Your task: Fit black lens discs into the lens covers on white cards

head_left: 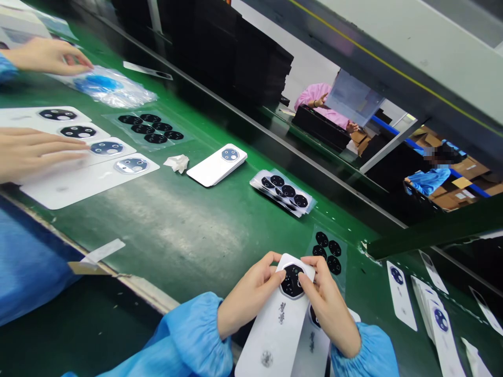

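Observation:
My left hand [247,293] and my right hand [328,306] both grip a white phone back cover [275,324] at its top end. Their thumbs press on the black octagonal camera piece [292,280] set in it. A second white cover [314,340] lies under the first, partly hidden by my right hand. A clear sheet with several black octagonal pieces [328,251] lies on the green belt just beyond my fingers.
A stack of sheets with black pieces [283,191] and a small pile of white covers [217,165] lie mid-belt. A co-worker's hands [39,149] rest on a row of white covers [90,175] at left. More covers [436,314] lie at right.

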Tool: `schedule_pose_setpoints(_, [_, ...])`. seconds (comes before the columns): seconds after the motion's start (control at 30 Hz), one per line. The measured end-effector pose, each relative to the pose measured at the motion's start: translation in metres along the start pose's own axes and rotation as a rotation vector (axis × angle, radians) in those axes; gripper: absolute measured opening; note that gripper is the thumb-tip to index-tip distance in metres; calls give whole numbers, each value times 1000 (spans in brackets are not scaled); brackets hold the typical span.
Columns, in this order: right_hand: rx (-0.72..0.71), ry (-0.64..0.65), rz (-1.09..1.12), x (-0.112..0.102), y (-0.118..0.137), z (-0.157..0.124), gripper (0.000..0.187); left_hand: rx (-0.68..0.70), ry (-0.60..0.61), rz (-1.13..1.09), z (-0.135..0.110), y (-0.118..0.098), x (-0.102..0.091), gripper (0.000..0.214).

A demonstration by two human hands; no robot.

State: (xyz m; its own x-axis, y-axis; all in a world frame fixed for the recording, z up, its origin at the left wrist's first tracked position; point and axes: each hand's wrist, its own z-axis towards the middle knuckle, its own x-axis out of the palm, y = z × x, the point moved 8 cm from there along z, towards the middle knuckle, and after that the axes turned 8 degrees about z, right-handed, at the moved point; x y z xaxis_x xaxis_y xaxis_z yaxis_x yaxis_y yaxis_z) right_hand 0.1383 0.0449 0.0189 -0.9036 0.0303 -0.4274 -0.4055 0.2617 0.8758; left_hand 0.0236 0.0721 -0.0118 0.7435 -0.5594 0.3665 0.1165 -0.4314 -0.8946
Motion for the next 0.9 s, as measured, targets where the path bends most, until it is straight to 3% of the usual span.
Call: schedule_pose_setpoints(0.9, [4, -2, -50, -1, 4, 0, 24, -3, 7, -44, 2, 2, 0, 38])
